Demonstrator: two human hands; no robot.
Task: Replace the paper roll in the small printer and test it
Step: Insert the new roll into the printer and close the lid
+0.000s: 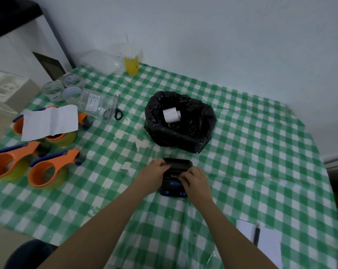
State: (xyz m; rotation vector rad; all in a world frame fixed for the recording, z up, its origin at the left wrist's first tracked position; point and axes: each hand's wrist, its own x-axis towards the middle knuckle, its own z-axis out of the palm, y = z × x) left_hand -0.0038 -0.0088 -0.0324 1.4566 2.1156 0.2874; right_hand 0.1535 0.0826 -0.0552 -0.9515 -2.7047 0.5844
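Presently, as logged from my remote station:

Item 1, printer [176, 178]: small, black, blue-lit panel at its near end; sat on the checked tablecloth [251, 162] toward the middle of the near half, lid apparently raised at the far end.

Item 2, left hand [154, 172]: fingers curled over the printer's left side and lid edge, gripping the casing.

Item 3, right hand [196, 181]: fingers bent and pinched together over the paper slot (whether they held paper or only pressed on the casing, I could not tell).

Item 4, paper roll [171, 114]: white, lay inside the black bag [180, 123] just beyond the printer, toward the middle of the cloth. Old roll or new, I could not say.

Item 5, sundries: three orange tape dispensers [47, 169] along the left edge, one under a white sheet [49, 122]; scissors [113, 111] and clear tape rolls [63, 88] toward the far left corner; a cup of yellow drink [131, 62] at the far edge; a notepad with pen [257, 234] at the near right corner.

Risks, in my judgement: a lid closed on a skewed or trapped paper end would jam the feed; a roll seated the wrong way round would print blank; uneven pressure from the two hands could slide the printer on the slick cloth.

Not determinable: the roll bay (covered by both hands), the panel markings, the bag's depth.
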